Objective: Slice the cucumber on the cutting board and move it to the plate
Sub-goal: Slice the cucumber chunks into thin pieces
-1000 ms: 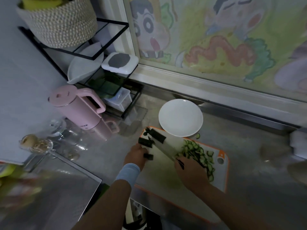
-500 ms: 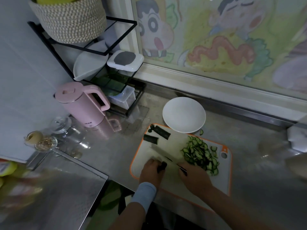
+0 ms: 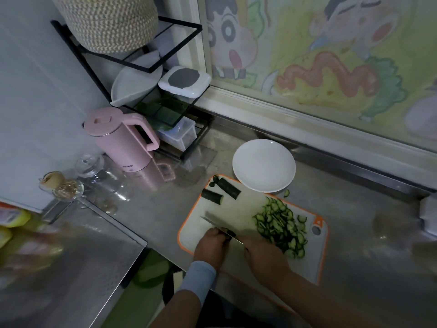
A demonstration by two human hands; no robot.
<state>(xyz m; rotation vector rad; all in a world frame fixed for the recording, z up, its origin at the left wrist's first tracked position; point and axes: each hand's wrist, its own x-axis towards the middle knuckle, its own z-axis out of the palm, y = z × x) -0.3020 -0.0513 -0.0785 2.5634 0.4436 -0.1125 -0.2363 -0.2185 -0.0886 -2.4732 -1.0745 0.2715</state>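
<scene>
Board (image 3: 236,209): one, white with orange rim, laid on the steel worktop (image 3: 354,233).

Plate (image 3: 263,165): one, white, round, set at the far edge of the board.

Cucumber pieces: two long uncut lengths (image 3: 212,196) and (image 3: 229,188) are laid side by side at the far left corner of the board. Small end bits (image 3: 214,181) are seen beside them, count unclear. A third short piece (image 3: 229,233) is pinned at the near edge of the board.

Slices (image 3: 281,226): one loose heap, too many to be counted, piled on the right half of the board. One stray slice (image 3: 286,192) is seen on the worktop, between board and plate.

Knife (image 3: 218,226): one, its blade laid across the short piece, tip pointed far-left.

Left hand (image 3: 210,247): fingers curled down on the short piece. One pale wristband (image 3: 197,278) is worn.

Right hand (image 3: 264,256): closed round the knife handle, which is hidden in the grip.

Kettle (image 3: 123,140): one, pink, stood well to the left.
</scene>
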